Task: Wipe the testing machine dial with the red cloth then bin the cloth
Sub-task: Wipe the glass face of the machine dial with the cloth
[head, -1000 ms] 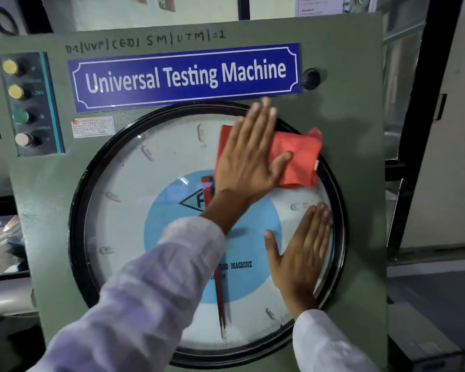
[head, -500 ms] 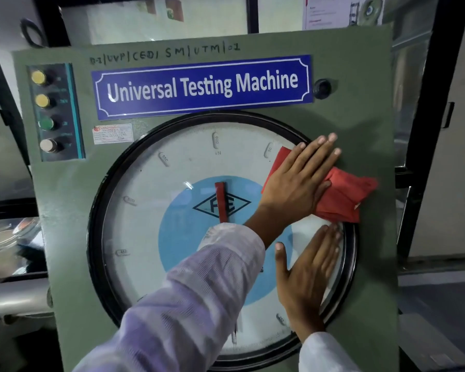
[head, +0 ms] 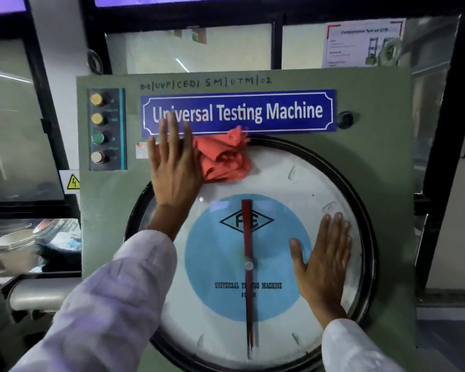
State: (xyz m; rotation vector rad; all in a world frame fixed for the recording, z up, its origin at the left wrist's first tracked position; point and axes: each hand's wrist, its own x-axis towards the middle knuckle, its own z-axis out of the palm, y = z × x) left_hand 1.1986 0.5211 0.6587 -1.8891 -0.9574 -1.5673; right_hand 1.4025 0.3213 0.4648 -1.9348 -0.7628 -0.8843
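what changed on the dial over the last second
The left hand swept the red cloth from the dial's upper right, out to the right rim, then back across to the upper left, where it now lies bunched beside the hand, overlapping the blue nameplate. The right hand stayed flat on the right side of the dial glass. The red pointer has not visibly moved.

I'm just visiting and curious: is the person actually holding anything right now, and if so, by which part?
Nothing is gripped. The left hand lies flat with fingers spread, pressing the left side of the red cloth against the dial. The right hand rests flat and empty on the glass.
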